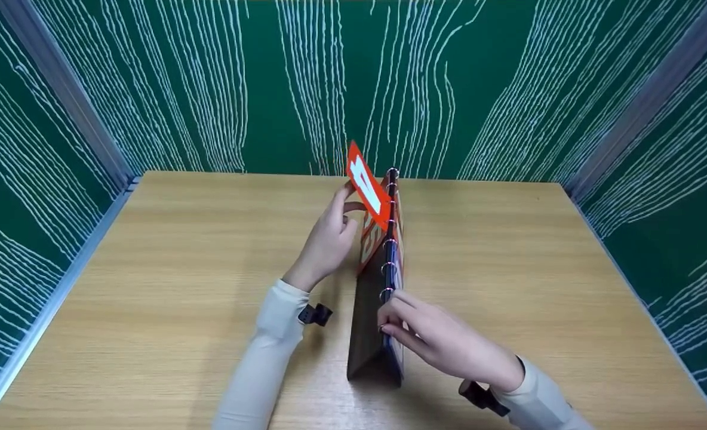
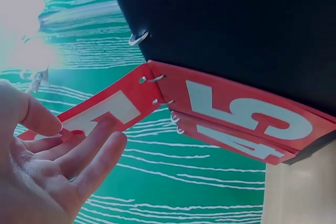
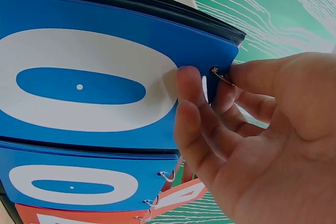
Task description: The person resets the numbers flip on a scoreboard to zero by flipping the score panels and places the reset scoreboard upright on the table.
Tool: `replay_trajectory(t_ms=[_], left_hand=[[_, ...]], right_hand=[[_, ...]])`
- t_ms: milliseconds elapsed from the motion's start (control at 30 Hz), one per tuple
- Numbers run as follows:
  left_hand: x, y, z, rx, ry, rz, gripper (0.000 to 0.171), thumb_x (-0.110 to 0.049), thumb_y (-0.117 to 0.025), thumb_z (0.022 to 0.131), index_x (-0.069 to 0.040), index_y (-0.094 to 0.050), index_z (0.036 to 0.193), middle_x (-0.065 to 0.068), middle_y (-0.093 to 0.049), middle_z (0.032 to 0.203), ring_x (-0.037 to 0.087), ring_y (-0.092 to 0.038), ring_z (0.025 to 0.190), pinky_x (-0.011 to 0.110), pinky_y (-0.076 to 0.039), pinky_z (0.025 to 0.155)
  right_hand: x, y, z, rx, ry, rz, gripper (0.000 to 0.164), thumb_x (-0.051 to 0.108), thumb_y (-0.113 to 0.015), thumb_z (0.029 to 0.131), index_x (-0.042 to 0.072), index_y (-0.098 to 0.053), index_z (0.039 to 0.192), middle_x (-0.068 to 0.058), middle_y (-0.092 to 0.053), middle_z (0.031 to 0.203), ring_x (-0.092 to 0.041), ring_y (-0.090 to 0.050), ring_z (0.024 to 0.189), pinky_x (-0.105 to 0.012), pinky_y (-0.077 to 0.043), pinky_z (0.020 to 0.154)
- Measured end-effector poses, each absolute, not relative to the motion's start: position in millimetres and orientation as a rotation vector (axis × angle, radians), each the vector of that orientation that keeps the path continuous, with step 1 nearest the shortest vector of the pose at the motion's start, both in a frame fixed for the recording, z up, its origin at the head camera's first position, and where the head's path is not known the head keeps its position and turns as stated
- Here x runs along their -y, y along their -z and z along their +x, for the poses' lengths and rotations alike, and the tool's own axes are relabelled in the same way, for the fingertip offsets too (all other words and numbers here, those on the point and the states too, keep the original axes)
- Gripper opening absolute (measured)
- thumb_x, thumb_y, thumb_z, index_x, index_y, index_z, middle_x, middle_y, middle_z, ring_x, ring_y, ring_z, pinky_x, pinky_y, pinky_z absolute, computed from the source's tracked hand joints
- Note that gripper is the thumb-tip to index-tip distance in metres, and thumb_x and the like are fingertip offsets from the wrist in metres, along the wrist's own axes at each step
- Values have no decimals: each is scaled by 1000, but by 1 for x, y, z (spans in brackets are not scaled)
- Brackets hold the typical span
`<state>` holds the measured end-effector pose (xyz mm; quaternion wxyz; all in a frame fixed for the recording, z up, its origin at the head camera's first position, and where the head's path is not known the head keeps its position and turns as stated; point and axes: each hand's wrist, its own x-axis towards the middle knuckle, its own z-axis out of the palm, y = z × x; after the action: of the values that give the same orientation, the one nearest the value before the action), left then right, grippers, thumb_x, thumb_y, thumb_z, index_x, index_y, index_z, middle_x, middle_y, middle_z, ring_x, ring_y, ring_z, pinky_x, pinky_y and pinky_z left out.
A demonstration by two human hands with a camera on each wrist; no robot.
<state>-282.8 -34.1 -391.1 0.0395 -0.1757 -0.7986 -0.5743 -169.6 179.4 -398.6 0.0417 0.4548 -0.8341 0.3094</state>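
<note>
A tabletop flip scoreboard (image 1: 368,325) stands tent-like on the table, with black panels and number cards hung on metal rings along its top edge. My left hand (image 1: 328,239) pinches a red number card (image 1: 367,188) between thumb and fingers, and the card is swung up off the far end. In the left wrist view, other red cards with a white 5 (image 2: 273,119) and a 4 (image 2: 236,142) hang below. My right hand (image 1: 434,331) grips the near end of the top edge. Its thumb and fingertips are at the ringed corner of a large blue card (image 3: 197,35) with a white 0.
A smaller blue 0 card (image 3: 152,161) hangs beside the large one. The wooden table (image 1: 168,286) stretches to both sides of the scoreboard. Green walls (image 1: 497,77) with white wavy lines enclose the back and sides. Each wrist wears a small black camera (image 1: 316,314).
</note>
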Motion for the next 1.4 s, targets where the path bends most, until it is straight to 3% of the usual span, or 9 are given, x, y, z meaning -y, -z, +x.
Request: replay_trajectory(t_ms=[167, 333, 567, 633, 700, 800, 900, 1033, 1400], left_hand=[[29, 393, -280, 2483, 1733, -584, 65, -13, -45, 103, -21, -21, 162, -1, -34, 165, 17, -53, 137, 43, -48, 113], [23, 395, -278, 2527, 1617, -631, 66, -10, -45, 102, -26, -22, 162, 0, -34, 163, 20, -55, 134, 42, -56, 102], [13, 396, -276, 2583, 1506, -646, 65, -11, -46, 102, -23, -24, 162, -1, -29, 168, 23, -49, 143, 43, -49, 110], [12, 397, -276, 2600, 1486, -650, 64, -11, -46, 103, -22, -24, 162, 0, -28, 169, 25, -53, 140, 39, -56, 102], [10, 398, -275, 2617, 1451, -661, 64, -10, -47, 103, -22, -25, 162, 1, -28, 169, 27, -60, 130, 32, -62, 85], [7, 399, -274, 2646, 1396, -670, 64, -11, -47, 104, -25, -24, 162, 1, -27, 169, 26, -63, 121, 29, -61, 72], [5, 399, -273, 2669, 1338, -673, 65, -12, -47, 104, -27, -24, 162, 2, -26, 170, 24, -58, 128, 35, -62, 88], [4, 401, -274, 2675, 1281, -697, 64, -13, -48, 104, -25, -24, 162, 4, -26, 170, 25, -43, 147, 46, -49, 111], [2, 405, -275, 2709, 1209, -727, 61, -16, -50, 104, -23, -28, 161, 5, -29, 168, 26, -36, 152, 50, -39, 118]], right_hand=[[-179, 399, -170, 2504, -940, 1425, 3, 12, -56, 104, 15, -58, 105, 6, -55, 96, -2, -53, 83, -17, -49, 73], [-179, 398, -170, 2488, -936, 1435, 5, 10, -57, 103, 15, -58, 105, 6, -55, 96, -3, -53, 83, -17, -48, 74], [-180, 398, -169, 2551, -974, 1406, 5, 11, -57, 103, 15, -57, 106, 6, -56, 97, -3, -54, 85, -18, -51, 74], [-180, 398, -169, 2556, -972, 1403, 5, 11, -57, 103, 15, -58, 106, 5, -56, 97, -2, -55, 85, -19, -51, 74], [-181, 398, -169, 2546, -966, 1405, 5, 11, -57, 103, 15, -58, 106, 6, -56, 97, -2, -55, 84, -18, -51, 74], [-181, 399, -169, 2533, -948, 1407, 5, 10, -58, 103, 15, -58, 105, 6, -56, 97, -2, -54, 83, -18, -51, 73], [-181, 399, -169, 2528, -939, 1407, 6, 10, -58, 102, 15, -57, 105, 6, -55, 96, -2, -54, 83, -18, -50, 73], [-181, 398, -169, 2525, -930, 1407, 6, 9, -58, 102, 15, -57, 104, 6, -56, 96, -2, -54, 83, -18, -50, 74], [-180, 399, -170, 2546, -941, 1393, 3, 11, -57, 103, 14, -58, 105, 6, -57, 95, -2, -54, 82, -19, -51, 73]])
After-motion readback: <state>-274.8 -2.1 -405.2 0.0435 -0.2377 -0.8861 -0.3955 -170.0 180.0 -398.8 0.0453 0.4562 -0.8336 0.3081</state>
